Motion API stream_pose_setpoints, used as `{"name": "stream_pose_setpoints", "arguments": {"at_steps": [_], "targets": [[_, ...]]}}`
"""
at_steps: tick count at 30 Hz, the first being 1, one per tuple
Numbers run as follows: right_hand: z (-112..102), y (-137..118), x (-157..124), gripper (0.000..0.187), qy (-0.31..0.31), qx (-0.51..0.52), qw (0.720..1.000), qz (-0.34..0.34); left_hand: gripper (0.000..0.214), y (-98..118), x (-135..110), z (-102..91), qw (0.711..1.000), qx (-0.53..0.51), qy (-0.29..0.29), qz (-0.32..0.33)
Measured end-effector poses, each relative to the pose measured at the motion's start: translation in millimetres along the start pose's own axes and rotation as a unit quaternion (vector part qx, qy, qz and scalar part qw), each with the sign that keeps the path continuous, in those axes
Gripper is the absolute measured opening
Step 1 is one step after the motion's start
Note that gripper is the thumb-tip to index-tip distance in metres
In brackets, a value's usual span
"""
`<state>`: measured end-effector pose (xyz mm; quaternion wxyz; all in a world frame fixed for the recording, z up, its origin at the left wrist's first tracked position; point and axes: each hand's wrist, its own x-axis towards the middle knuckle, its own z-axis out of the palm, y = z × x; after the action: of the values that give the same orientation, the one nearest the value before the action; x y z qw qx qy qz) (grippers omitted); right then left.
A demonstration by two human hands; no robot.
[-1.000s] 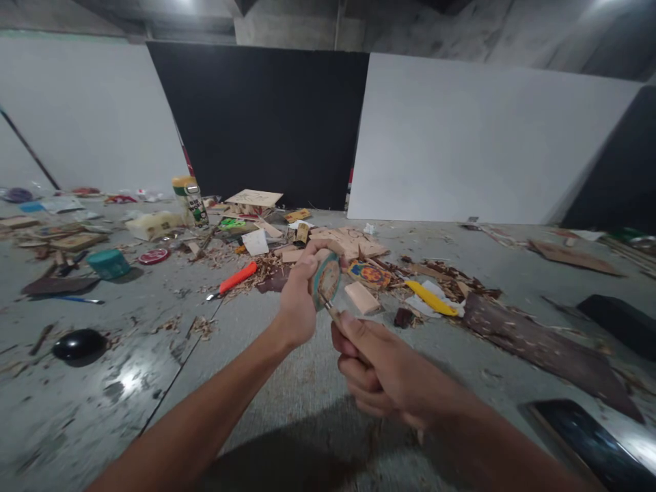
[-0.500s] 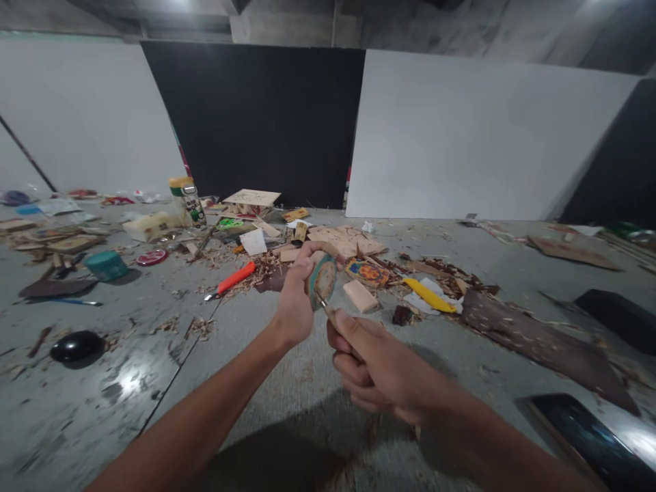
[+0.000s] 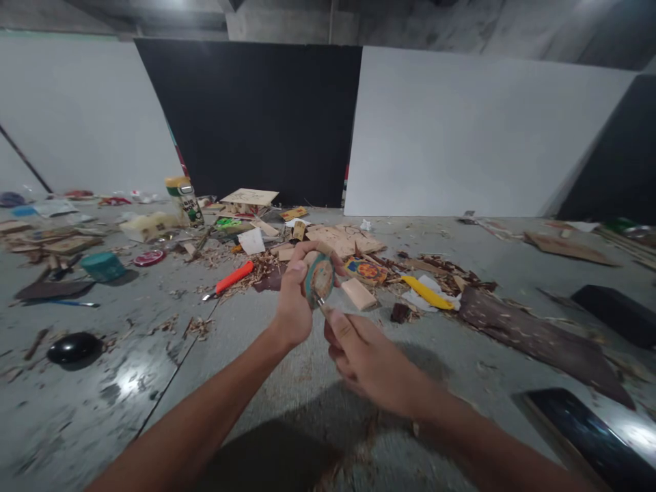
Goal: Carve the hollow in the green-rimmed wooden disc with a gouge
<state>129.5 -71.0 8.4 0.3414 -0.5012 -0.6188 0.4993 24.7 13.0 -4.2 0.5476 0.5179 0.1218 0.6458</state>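
My left hand (image 3: 296,301) is wrapped round a round wooden disc (image 3: 322,276) with a teal painted rim and a bare, carved-looking middle, holding it tilted above the floor. In my right hand (image 3: 361,352) is a carving tool (image 3: 324,307) with a metal shaft and a pale handle. Its metal end meets the disc's lower edge; the exact tip is too small to make out. Just beyond the disc lies a painted wooden piece (image 3: 365,270) in blue, red and yellow. A pale wooden block (image 3: 359,294) rests beside it.
An orange utility knife (image 3: 234,279) lies left of my hands, a yellow-handled knife (image 3: 429,294) to the right. Wood shavings and scraps spread across the grey floor. A phone (image 3: 579,430) lies at lower right, a black rounded object (image 3: 76,349) at left. A bottle (image 3: 184,202) stands farther back.
The disc has turned a little so its face shows more toward me. My right hand has shifted slightly left with the carving tool, its fingers rolled over. The view has moved a little.
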Motion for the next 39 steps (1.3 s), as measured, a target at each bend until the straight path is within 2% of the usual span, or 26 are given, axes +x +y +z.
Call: {"name": "stream_pose_setpoints", "arguments": {"at_steps": [2, 4, 8, 10, 14, 17, 20, 24, 25, 28, 30, 32, 34, 36, 39], "targets": [[0.2, 3.1, 2.6, 0.031, 0.055, -0.028, 0.997, -0.040, 0.026, 0.2, -0.1, 0.3, 1.000, -0.015, 0.002, -0.011], [0.7, 3.5, 2.3, 0.031, 0.058, -0.030, 0.997, -0.041, 0.027, 0.5, 0.1, 0.9, 1.000, -0.020, 0.000, -0.008], [2.0, -1.6, -3.3, 0.040, -0.030, -0.003, 1.000, 0.009, 0.027, -1.3, -0.2, 0.3, 0.999, 0.007, 0.001, 0.049], [2.1, -2.0, -3.5, 0.042, -0.038, -0.023, 0.999, 0.008, 0.026, -1.6, -0.8, 0.5, 0.998, 0.018, 0.006, 0.059], [1.8, 5.4, 3.5, 0.032, 0.082, -0.126, 0.985, -0.082, 0.024, 2.6, -2.6, 4.8, 0.999, 0.001, 0.011, 0.044], [2.6, 8.6, 6.5, 0.022, 0.113, -0.149, 0.977, -0.099, 0.024, 6.0, -3.5, 8.4, 0.999, -0.012, 0.008, 0.042], [4.4, 3.9, 2.7, 0.029, 0.087, -0.128, 0.984, -0.088, 0.024, 5.3, -3.8, 8.4, 0.999, -0.019, 0.019, 0.035], [5.0, -2.5, -1.7, 0.040, -0.016, -0.055, 0.998, -0.019, 0.025, 0.2, -4.4, 5.2, 0.998, -0.015, 0.039, 0.050], [4.5, -2.2, -1.0, 0.040, -0.014, -0.052, 0.998, -0.019, 0.025, -1.0, -4.7, 4.6, 0.998, -0.016, 0.040, 0.052], [2.7, 1.7, 3.3, 0.033, 0.062, -0.079, 0.993, -0.065, 0.026, -3.5, -5.5, 4.0, 0.998, -0.026, 0.035, 0.042], [1.8, 3.6, 4.5, 0.030, 0.086, -0.084, 0.989, -0.081, 0.027, -4.8, -5.9, 4.1, 0.998, -0.034, 0.035, 0.038], [1.1, 3.0, 3.0, 0.033, 0.067, -0.074, 0.992, -0.072, 0.026, -6.2, -6.2, 4.1, 0.997, -0.037, 0.044, 0.043], [0.7, 0.9, 0.4, 0.038, 0.011, -0.032, 0.999, -0.031, 0.025, -7.6, -6.7, 4.1, 0.996, -0.033, 0.062, 0.051], [0.9, -1.1, -0.7, 0.040, -0.015, 0.005, 1.000, -0.004, 0.025, -8.4, -7.4, 4.4, 0.995, -0.031, 0.071, 0.057], [3.1, -2.0, 1.1, 0.037, 0.037, 0.003, 0.999, -0.036, 0.025, -7.7, -8.3, 5.5, 0.996, -0.030, 0.065, 0.054]]}}
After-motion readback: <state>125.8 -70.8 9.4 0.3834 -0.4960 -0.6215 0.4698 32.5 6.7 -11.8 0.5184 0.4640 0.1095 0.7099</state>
